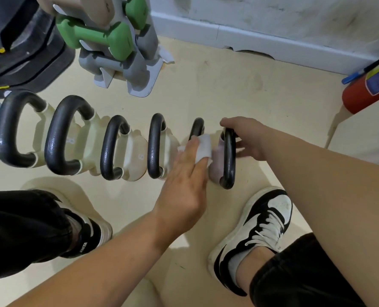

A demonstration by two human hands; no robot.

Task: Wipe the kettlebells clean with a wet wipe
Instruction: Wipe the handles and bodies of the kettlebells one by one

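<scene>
While right hand (248, 138) gripped black handle of rightmost kettlebell (228, 160) at frame centre, left hand (184, 185) pressed wet wipe (203, 149) with flat fingers against neighbouring kettlebell (197, 129) — six in row on floor (228, 89).

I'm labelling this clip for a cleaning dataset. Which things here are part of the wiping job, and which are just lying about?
Part of the job:
wipe, under the left hand
pink kettlebell, steadied by the right hand
five cream kettlebells in the row

Lying about:
green dumbbell on the rack
black weights
red tube
</scene>
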